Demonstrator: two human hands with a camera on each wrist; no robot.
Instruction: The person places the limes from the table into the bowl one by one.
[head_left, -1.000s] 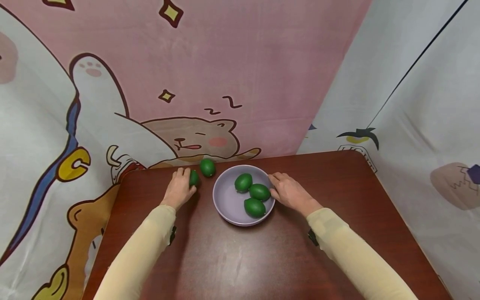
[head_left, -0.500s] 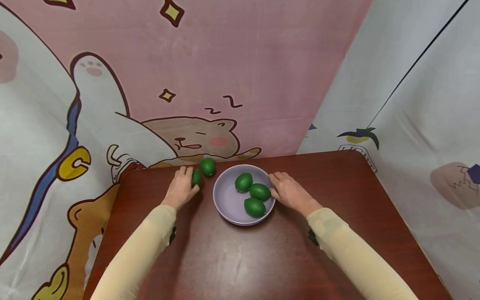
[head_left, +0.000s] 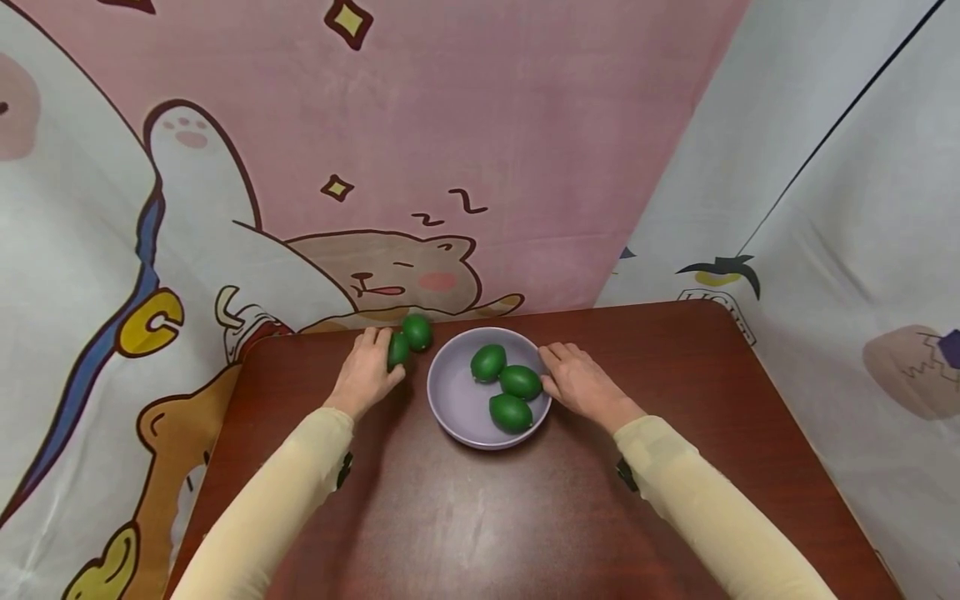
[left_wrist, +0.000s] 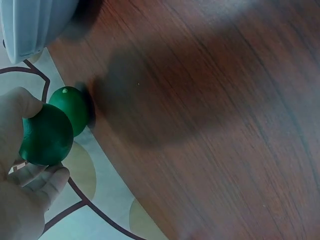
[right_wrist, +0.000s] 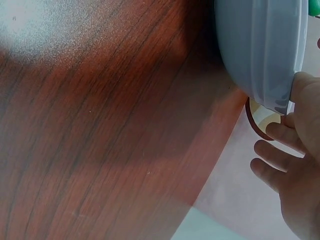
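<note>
In the head view, my left hand [head_left: 366, 371] grips a green lime [head_left: 397, 351] at the table's far left; the left wrist view shows thumb and fingers around this lime [left_wrist: 47, 137]. Right beside it, near the back edge, lies a second lime [head_left: 417, 332]. A light purple bowl [head_left: 456, 400] stands to the right, with three limes [head_left: 521, 382] grouped in its right half. My right hand [head_left: 581, 379] holds the bowl's right rim, its thumb at the rim and the other fingers spread alongside in the right wrist view.
Under everything is a dark red-brown wooden table [head_left: 465, 517]. Close behind its back edge hangs a pink and white cartoon cloth [head_left: 540, 183], which also runs down both sides.
My left hand has shifted slightly right and toward the back with its lime, closing the gap to the second lime. The right hand and the bowl have stayed in place.
</note>
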